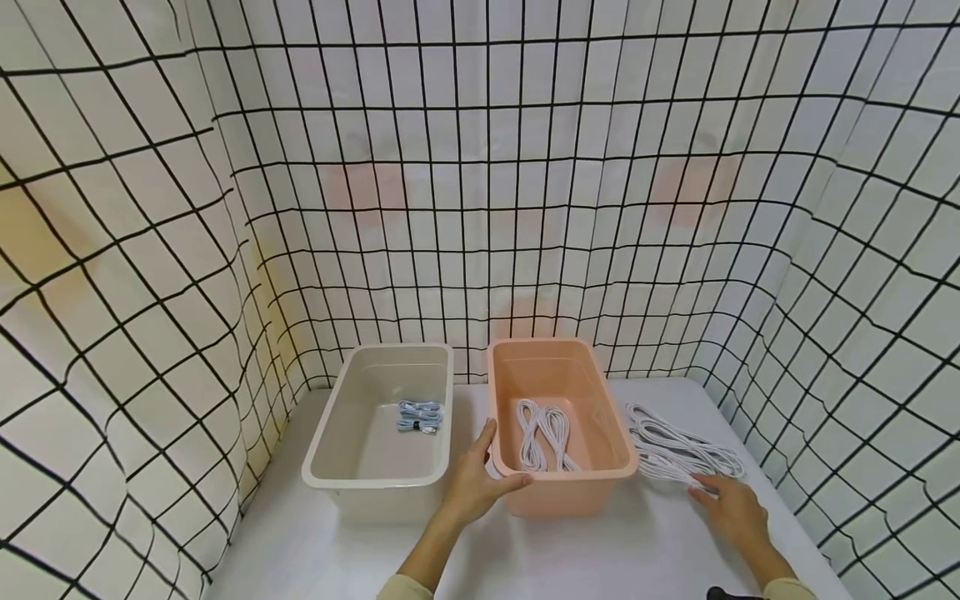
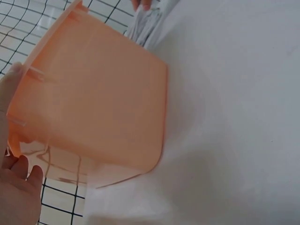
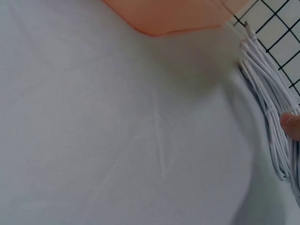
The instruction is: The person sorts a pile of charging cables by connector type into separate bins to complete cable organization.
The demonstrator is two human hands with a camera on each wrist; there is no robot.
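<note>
An orange plastic bin [image 1: 558, 492] holds a looped bundle of white cable [image 1: 542, 433]. At its near left corner my left hand [image 1: 474, 483] rests with the thumb along the front rim and the fingers against the left side; the left wrist view shows this hand [image 2: 18, 187] beside the bin's wall [image 2: 103, 89]. To the right of the bin lie more white cable bundles [image 1: 678, 446] on the table. My right hand [image 1: 731, 512] pinches the near edge of these cables between thumb and forefinger. In the right wrist view a fingertip [image 3: 291, 124] presses on the tied cables [image 3: 269, 89].
A cream bin [image 1: 322, 433] stands left of the orange one, with bundled light-blue cables [image 1: 418, 417] inside. Black wire grid [image 1: 465, 208] encloses the back and both sides of the white-covered table [image 1: 570, 567]. A small black object [image 1: 720, 593] shows by the right sleeve.
</note>
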